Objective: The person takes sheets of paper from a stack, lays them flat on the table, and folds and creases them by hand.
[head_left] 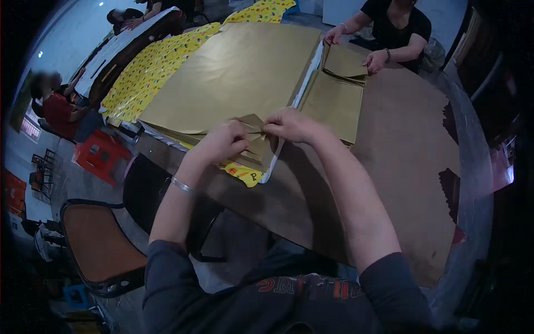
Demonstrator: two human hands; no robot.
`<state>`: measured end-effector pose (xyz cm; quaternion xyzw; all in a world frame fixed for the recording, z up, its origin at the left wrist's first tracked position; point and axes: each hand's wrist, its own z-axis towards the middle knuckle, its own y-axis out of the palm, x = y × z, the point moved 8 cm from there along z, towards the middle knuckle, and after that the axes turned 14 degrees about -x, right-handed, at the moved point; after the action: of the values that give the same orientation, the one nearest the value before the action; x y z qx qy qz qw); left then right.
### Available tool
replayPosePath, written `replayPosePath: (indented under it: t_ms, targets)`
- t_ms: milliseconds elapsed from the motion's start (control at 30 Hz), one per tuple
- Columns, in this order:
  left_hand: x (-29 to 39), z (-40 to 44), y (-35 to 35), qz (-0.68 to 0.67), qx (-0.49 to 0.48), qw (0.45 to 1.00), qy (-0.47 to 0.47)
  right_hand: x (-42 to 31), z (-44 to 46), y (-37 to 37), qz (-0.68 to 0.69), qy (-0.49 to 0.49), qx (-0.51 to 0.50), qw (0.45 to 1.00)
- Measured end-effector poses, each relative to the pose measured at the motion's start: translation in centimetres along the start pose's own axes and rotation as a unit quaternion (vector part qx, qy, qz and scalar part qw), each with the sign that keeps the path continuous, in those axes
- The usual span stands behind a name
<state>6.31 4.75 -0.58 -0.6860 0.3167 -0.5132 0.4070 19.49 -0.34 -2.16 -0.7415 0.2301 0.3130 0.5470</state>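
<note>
A large stack of gold paper sheets (239,72) lies on the table in front of me. At its near right corner my left hand (221,142) is closed, thumb and fingers pinching the lifted edge of a gold paper sheet (250,121). My right hand (292,126), closed too, grips the same folded-up sheet just to the right. The fingertips of both hands come close together there. Beneath them show more gold layers and a yellow printed sheet (242,172). A white strip (308,75) runs along the stack's right side.
Across the table a person in black (397,25) handles smaller gold sheets (345,60). More gold paper (331,106) lies nearer me on the brown table (406,139). Yellow patterned sheeting (161,64) covers the left side. A brown chair (97,242) and red stool (103,156) stand left.
</note>
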Motion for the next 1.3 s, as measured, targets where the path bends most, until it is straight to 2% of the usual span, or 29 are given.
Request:
replayPosePath:
  t_ms: [100,267,500,600,667,700,867,900,933,1000,1033,1100,1133,1167,1233,1267,1300]
  targets:
    - [-0.2,0.1,0.1,0.001,-0.009,1.000,-0.010,1.2,0.6,0.4,0.016,-0.006,-0.011,1.000]
    - [-0.1,0.1,0.0,0.026,0.023,0.998,0.044,1.9,1.0,0.7,0.077,-0.020,-0.028,0.996]
    - [0.0,-0.1,0.0,-0.006,0.032,0.999,0.043,2.6,1.2,1.2,0.111,-0.054,-0.036,0.992]
    - [-0.6,-0.1,0.3,0.004,0.033,0.999,0.012,2.2,1.1,1.0,0.101,-0.045,-0.024,0.994]
    - [-0.4,-0.1,0.2,0.009,0.036,0.999,0.022,1.9,0.8,0.8,0.077,-0.006,-0.012,0.997]
    - [-0.3,-0.1,0.2,0.014,0.039,0.999,0.031,1.4,0.7,0.6,0.012,-0.022,0.002,1.000]
    - [-0.7,-0.6,0.3,0.019,0.040,0.999,0.012,0.5,0.5,1.3,-0.049,-0.018,0.054,0.997]
    - [-0.6,-0.9,0.1,0.019,0.042,0.999,0.012,-0.4,0.3,1.3,-0.118,-0.050,0.088,0.988]
    - [-0.9,-1.6,-0.5,-0.071,0.083,0.994,0.002,-1.3,-0.1,1.4,-0.186,-0.081,0.122,0.972]
    - [-2.9,-3.3,-1.0,-0.242,0.169,0.955,-0.035,-1.5,-0.5,1.8,-0.181,-0.098,0.123,0.971]
    - [-3.5,-3.8,-0.8,-0.241,0.169,0.955,-0.035,-1.7,-0.8,1.8,-0.179,-0.111,0.132,0.969]
    - [-2.7,-6.4,-2.6,-0.052,0.324,0.945,-0.013,-1.7,-0.9,2.1,-0.160,-0.112,0.133,0.972]
    - [-3.1,-7.0,-1.9,-0.094,0.296,0.948,-0.072,-1.7,-0.9,2.2,-0.161,-0.112,0.133,0.972]
    - [-3.5,-7.1,-1.4,-0.094,0.297,0.947,-0.072,-1.8,-1.1,2.2,-0.165,-0.124,0.139,0.969]
    - [-2.6,-6.3,-0.1,-0.047,0.218,0.975,0.002,-2.3,-1.3,2.5,-0.169,-0.138,0.144,0.965]
    - [-2.6,-5.9,0.7,-0.034,0.180,0.983,0.005,-2.6,-1.4,2.7,-0.198,-0.129,0.150,0.960]
    - [-2.3,-5.7,0.9,-0.033,0.183,0.983,0.004,-2.9,-1.4,2.8,-0.228,-0.120,0.157,0.953]
